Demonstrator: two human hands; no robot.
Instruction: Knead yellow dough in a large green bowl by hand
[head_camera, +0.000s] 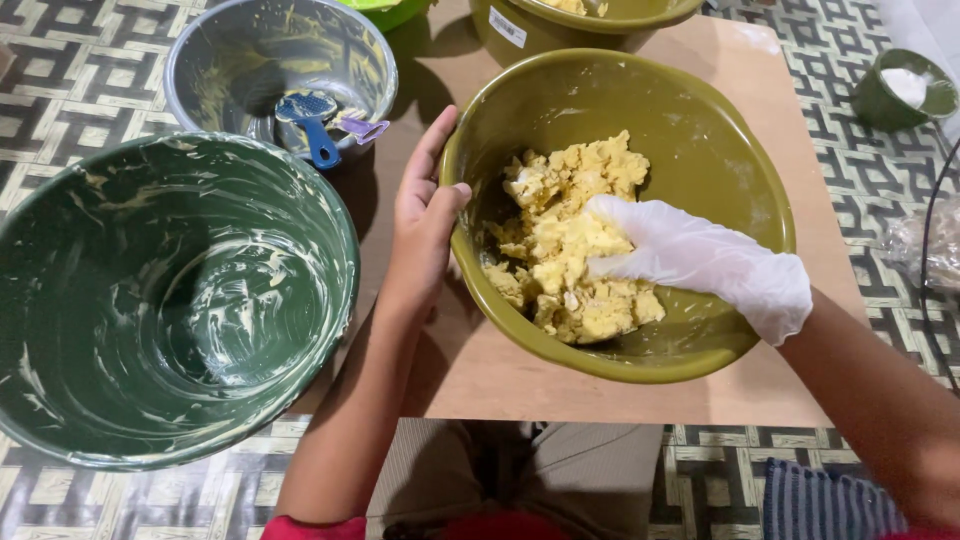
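An olive-green plastic bowl sits on a light wooden board and holds a lump of crumbly yellow dough. My right hand, in a white disposable glove, reaches into the bowl and presses its fingers into the dough. My bare left hand grips the bowl's left rim, thumb hooked over the edge.
A large dark green bowl smeared with pale batter stands at the left. Behind it is a grey bowl with a blue scraper. Another olive bowl sits at the top, and a small green cup of white powder at far right. A patterned mat covers the floor.
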